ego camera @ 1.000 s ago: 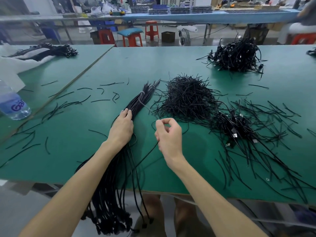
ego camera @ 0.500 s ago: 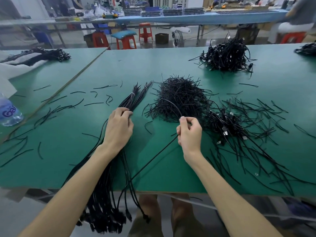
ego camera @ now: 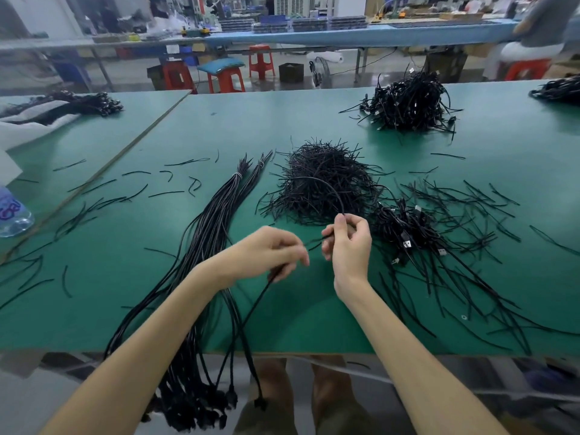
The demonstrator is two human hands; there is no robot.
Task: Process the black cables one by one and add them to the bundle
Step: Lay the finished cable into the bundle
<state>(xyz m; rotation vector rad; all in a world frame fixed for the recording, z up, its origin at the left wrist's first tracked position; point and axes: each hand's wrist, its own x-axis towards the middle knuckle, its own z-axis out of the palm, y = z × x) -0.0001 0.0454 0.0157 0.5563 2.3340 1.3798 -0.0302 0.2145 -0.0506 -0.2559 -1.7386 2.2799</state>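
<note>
Currently the right grip [ego camera: 346, 243] pinches one cable [ego camera: 337, 197]; the left grip [ego camera: 270, 255], blurred, seems curled round its lower run. Just beyond, the loose pile [ego camera: 314, 158] could snag its arcing end.

Light's soft and even from overhead, so you only get faint shadows on the table [ego camera: 314, 324]. Your left hand [ego camera: 266, 255] is motion-blurred, and the wide lens bends the edges.

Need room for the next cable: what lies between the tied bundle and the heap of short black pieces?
Head view: bare green table, with only a few stray ends of the heap reaching toward the bundle.
</note>
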